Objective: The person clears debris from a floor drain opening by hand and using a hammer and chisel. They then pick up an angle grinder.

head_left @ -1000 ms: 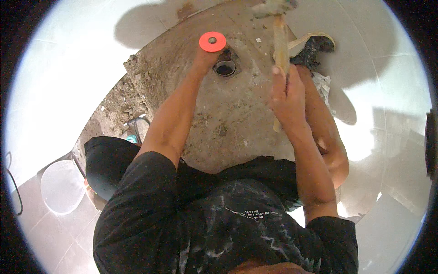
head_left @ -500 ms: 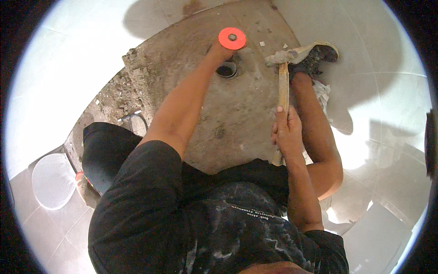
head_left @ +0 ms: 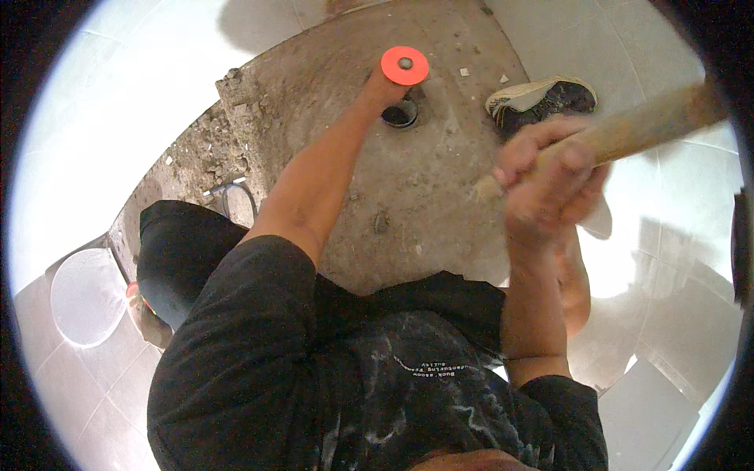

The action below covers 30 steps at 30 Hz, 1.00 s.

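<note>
Beneath a round orange-red hand guard [head_left: 405, 66], my left hand [head_left: 382, 90] is closed around what looks like a chisel; the grey struck end [head_left: 405, 63] pokes up through the guard's middle. The guard hides most of the fingers, and the chisel's tip is not visible. Beside that hand, a round pipe opening [head_left: 400, 114] sits in the rough concrete floor [head_left: 428, 204]. My right hand [head_left: 554, 177] grips the wooden handle of a hammer [head_left: 652, 129], raised and tilted up to the right. Its head lies beyond the visible edge.
My shoe [head_left: 542, 102] stands on the right, by the pale tiles [head_left: 667, 188]. Broken rubble [head_left: 196, 145] and a thin dark cable [head_left: 236, 192] lie to the left. A white rounded object [head_left: 88, 298] is at the far left, and a grey panel [head_left: 648, 420] at lower right.
My right hand has swung the hammer up and to the right, taking its head out of view. My left hand and the guard have stayed nearly in place.
</note>
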### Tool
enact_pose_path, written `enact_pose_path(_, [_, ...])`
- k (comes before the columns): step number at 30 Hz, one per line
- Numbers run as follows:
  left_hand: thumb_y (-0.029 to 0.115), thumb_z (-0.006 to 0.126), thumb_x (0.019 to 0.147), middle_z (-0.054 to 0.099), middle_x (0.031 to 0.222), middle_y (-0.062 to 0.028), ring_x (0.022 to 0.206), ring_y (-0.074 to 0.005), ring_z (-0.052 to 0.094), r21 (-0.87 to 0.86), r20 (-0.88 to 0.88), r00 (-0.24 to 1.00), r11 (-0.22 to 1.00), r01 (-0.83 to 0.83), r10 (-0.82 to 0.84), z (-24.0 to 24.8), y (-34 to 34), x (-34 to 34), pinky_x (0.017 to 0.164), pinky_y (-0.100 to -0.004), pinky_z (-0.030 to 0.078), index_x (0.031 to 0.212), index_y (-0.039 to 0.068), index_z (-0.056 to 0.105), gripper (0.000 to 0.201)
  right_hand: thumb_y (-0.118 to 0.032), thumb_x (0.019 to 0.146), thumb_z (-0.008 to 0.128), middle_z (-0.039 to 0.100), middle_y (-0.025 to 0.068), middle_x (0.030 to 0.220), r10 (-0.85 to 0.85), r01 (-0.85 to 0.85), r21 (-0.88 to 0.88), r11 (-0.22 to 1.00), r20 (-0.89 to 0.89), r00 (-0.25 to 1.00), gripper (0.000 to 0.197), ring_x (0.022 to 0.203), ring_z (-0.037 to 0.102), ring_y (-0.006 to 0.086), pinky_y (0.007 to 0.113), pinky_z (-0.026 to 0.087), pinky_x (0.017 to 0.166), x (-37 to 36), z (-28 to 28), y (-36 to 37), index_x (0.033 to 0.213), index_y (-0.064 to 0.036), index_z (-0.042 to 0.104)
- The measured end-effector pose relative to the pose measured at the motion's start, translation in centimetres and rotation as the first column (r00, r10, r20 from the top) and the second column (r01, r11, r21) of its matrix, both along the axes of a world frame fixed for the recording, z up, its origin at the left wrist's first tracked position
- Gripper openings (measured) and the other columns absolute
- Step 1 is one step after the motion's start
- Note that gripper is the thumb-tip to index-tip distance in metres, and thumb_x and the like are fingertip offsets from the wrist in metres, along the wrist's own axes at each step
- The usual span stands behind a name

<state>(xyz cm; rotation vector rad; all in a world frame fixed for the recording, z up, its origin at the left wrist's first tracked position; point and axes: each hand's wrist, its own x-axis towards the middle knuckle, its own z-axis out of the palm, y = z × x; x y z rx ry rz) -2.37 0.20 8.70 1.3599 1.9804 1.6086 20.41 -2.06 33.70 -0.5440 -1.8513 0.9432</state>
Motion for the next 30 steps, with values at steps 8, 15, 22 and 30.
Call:
enact_pose_path(8, [0.022, 0.074, 0.086, 0.069, 0.111, -0.0098, 0.106, -0.0252, 0.064, 0.043, 0.0, 0.999, 0.999, 0.033, -0.033, -2.8, 0.1, -2.5, 0.09, -0.0384, 0.052, 0.11, 0.007, 0.066, 0.03, -0.029, 0.1, 0.053, 0.056, 0.0158, 0.07, 0.048, 0.022, -0.123, 0.992, 0.538, 0.841, 0.029, 0.059, 0.054, 0.0318, 0.042, 0.044, 0.054, 1.6, -11.3, 1.3, 0.093, -0.0004, 0.051])
enact_pose_path(15, [0.021, 0.073, 0.086, 0.07, 0.106, -0.0084, 0.101, -0.0247, 0.065, -0.041, 0.11, 0.994, 0.999, 0.009, -0.005, -1.0, -0.3, -0.5, 0.087, -0.0373, 0.052, 0.107, 0.008, 0.067, 0.025, -0.028, 0.104, 0.049, 0.047, 0.0032, 0.06, 0.085, 0.11, -0.386, 0.916, 0.454, 0.887, 0.027, 0.046, 0.047, 0.013, 0.031, 0.038, 0.042, 3.3, -3.0, 1.2, 0.09, -0.0051, 0.048])
enact_pose_path(22, [0.018, 0.074, 0.085, 0.07, 0.098, -0.0049, 0.093, -0.0186, 0.065, 0.097, 0.582, 0.808, 0.98, -0.175, 0.087, -2.9, -0.8, -2.3, 0.084, -0.0356, 0.053, 0.102, 0.006, 0.067, 0.022, -0.032, 0.105, 0.047, 0.042, -0.0012, 0.059, 0.192, 0.146, -0.634, 0.759, 0.433, 0.881, 0.029, 0.041, 0.042, 0.0073, 0.025, 0.033, 0.036, 5.7, -4.8, -0.5, 0.089, -0.0076, 0.048])
enact_pose_path(30, [0.027, 0.08, 0.081, 0.07, 0.107, -0.0059, 0.1, -0.0207, 0.065, -0.085, 0.183, 0.983, 0.996, 0.037, -0.021, 3.4, 0.8, 1.1, 0.088, -0.036, 0.052, 0.107, 0.008, 0.066, 0.036, -0.035, 0.105, 0.047, 0.043, -0.0007, 0.06, 0.183, 0.228, -0.661, 0.715, 0.492, 0.851, 0.03, 0.041, 0.04, 0.0072, 0.025, 0.035, 0.037, 7.8, -7.5, -0.2, 0.089, -0.0089, 0.047])
